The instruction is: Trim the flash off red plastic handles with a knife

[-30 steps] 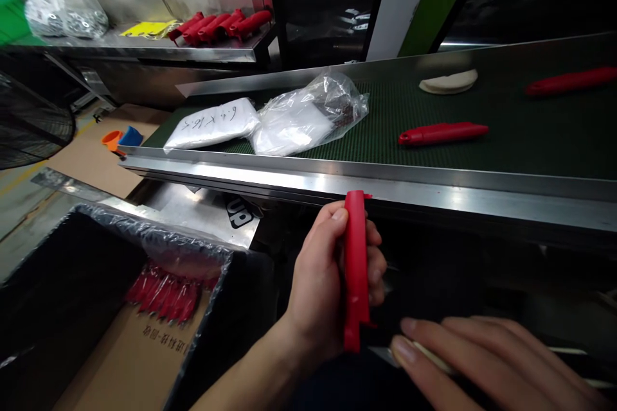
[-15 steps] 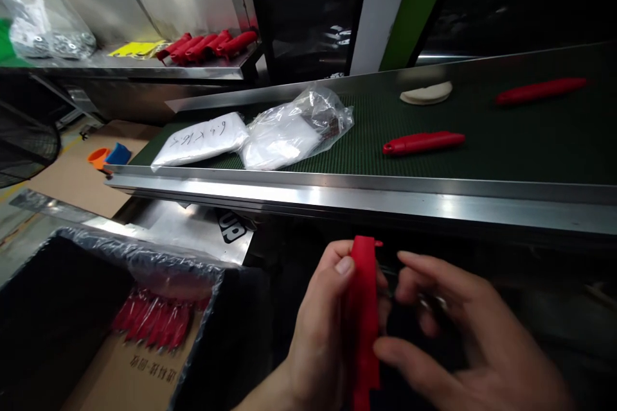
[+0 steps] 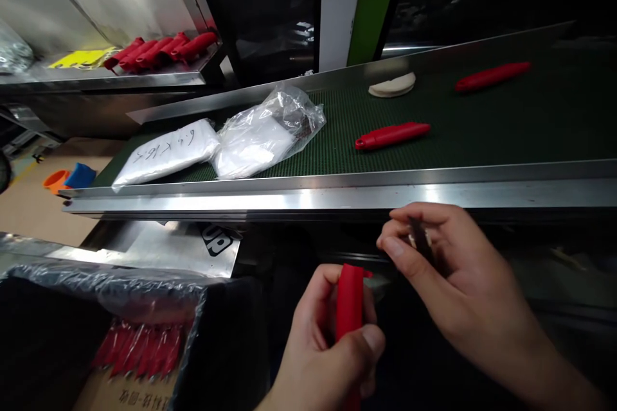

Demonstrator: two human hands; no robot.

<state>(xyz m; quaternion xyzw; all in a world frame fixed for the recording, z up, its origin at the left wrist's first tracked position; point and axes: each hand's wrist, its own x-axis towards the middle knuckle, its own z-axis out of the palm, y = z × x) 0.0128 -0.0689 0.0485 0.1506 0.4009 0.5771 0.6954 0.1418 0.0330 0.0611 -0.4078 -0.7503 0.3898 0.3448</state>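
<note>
Now the left hand (image 3: 328, 347) clamps round a smooth red plastic handle (image 3: 349, 308), upright at six o'clock. Just beside it, at four o'clock, the right hand (image 3: 448, 270) pinches a small dark thin piece (image 3: 420, 241). Up at twelve, a ribbed green conveyor belt (image 3: 506, 122) carries two glossy red handles and crinkled clear bags, one white packet (image 3: 166, 151) hand-marked, the writing unclear.

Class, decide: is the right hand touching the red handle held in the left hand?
Apart. The head view shows the right hand raised beside the red handle, dark gap between them.
</note>
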